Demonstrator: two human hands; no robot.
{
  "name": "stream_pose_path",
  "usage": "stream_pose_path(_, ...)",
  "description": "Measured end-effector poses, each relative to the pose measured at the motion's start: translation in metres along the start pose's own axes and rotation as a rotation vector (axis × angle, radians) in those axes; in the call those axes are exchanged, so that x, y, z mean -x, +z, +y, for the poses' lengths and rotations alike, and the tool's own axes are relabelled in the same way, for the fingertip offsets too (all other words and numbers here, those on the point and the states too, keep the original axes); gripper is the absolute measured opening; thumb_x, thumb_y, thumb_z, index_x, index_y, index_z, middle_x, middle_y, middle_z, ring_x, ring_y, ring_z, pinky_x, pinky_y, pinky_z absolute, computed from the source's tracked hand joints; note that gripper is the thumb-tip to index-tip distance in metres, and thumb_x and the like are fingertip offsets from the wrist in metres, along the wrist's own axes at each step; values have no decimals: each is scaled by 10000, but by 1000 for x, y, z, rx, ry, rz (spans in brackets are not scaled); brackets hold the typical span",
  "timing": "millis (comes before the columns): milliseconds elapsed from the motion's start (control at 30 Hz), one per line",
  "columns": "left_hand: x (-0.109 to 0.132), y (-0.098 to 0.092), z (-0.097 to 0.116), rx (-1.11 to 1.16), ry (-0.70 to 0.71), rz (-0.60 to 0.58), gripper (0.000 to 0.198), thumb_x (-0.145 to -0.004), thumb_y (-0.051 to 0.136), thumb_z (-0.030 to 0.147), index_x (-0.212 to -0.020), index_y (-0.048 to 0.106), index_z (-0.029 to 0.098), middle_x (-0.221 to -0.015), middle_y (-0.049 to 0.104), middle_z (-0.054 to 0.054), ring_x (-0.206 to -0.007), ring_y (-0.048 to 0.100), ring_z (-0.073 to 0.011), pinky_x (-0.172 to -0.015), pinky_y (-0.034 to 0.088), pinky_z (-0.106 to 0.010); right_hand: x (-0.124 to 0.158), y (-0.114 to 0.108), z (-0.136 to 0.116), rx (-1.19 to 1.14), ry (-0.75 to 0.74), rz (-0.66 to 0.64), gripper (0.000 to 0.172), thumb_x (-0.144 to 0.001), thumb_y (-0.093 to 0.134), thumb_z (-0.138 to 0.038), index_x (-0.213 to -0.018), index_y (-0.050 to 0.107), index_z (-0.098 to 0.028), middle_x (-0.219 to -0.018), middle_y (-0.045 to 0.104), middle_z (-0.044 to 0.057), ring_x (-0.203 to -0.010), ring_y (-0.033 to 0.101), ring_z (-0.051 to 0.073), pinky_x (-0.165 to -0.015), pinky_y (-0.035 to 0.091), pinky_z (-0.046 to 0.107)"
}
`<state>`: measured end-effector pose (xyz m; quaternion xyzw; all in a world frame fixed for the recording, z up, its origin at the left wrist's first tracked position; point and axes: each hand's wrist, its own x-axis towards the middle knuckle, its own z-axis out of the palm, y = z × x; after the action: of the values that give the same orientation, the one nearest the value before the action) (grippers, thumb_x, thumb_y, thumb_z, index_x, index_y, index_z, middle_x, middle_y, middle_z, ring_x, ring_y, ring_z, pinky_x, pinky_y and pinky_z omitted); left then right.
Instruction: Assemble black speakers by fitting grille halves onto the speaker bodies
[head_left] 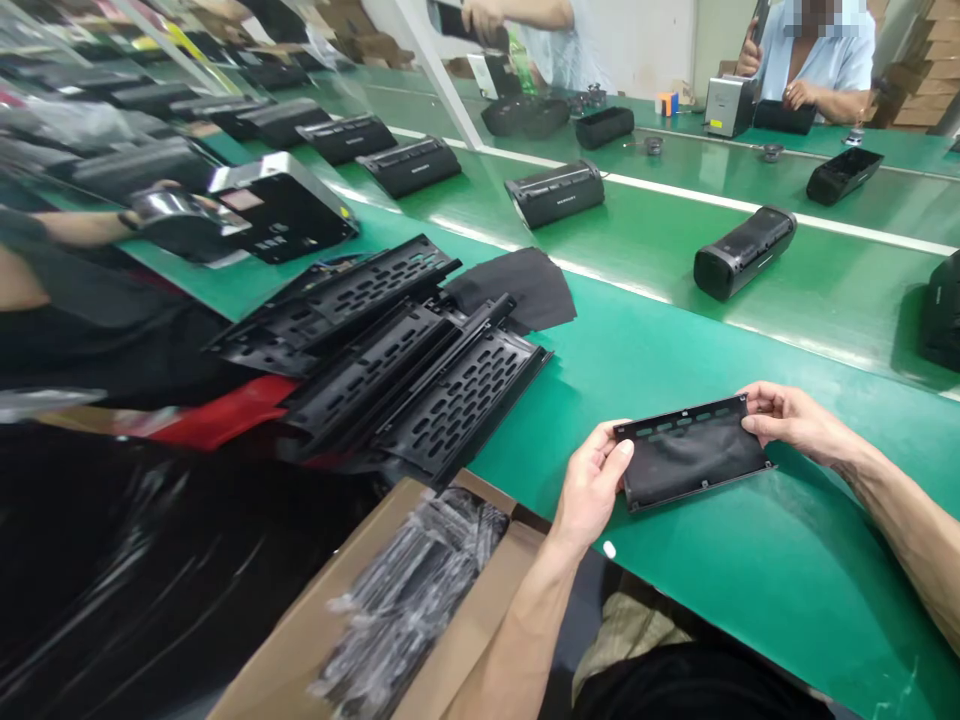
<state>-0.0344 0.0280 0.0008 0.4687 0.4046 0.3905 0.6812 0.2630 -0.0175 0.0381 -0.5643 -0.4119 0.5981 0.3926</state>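
The left hand and right hand were both closed on the short ends of a black fabric-backed panel — its long axis ran between them, rising slightly toward the right — over the green desk, with slotted black frames piled further left.

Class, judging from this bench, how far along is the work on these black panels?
Looks done: black speakers lined up across the bench. In hand: the left hand and right hand hold a cloth-backed panel. Still waiting: stacked perforated panels, a black cloth sheet, and wrapped parts in a cardboard box.
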Motion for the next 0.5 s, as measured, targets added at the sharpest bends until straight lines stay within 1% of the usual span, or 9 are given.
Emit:
stream_pose_path(100, 0, 2, -1, -25, -6, 7, 510, -831, 804, 554, -1160, 650, 195, -984, 772, -66, -858, 728, -215, -769, 577, -302, 0, 2, 1, 39, -4, 26, 478, -740, 882, -502, -1043, 680, -192, -844, 712, 19, -677, 647, 154, -621, 550, 287)
stream_pose_path(200, -1, 6, -1, -127, -4, 76, 495, -794, 830, 541, -1106, 651, 200, -873, 728, -22, -745, 676, -175, -683, 534, -264, -1, 6, 7, 168, -49, 100, 450, -809, 816, -563, -1047, 693, -201, -707, 624, -31, -584, 600, 142, -562, 514, 279)
stream_pose_path(267, -3, 8, -1, -202, 21, 120, 437, -802, 816, 532, -1035, 667, 194, -841, 701, -9, -724, 647, -161, -665, 508, -249, -3, 8, 11, 275, -91, 129, 402, -864, 760, -570, -1018, 706, -203, -644, 579, -49, -526, 571, 133, -528, 478, 271)
stream_pose_path(333, -4, 11, -1, -237, 50, 137, 377, -818, 800, 510, -971, 677, 188, -841, 697, -9, -745, 638, -159, -683, 502, -245, -3, 9, 15, 329, -112, 125, 379, -899, 716, -572, -984, 712, -203, -634, 579, -47, -510, 573, 133, -521, 474, 270)
stream_pose_path(500, -5, 13, 2, -249, 68, 137, 329, -825, 796, 479, -918, 692, 180, -811, 692, -3, -747, 628, -157, -705, 501, -247, -2, 8, 13, 290, -86, 61, 386, -901, 698, -578, -960, 713, -196, -694, 636, -25, -547, 608, 137, -548, 523, 273)
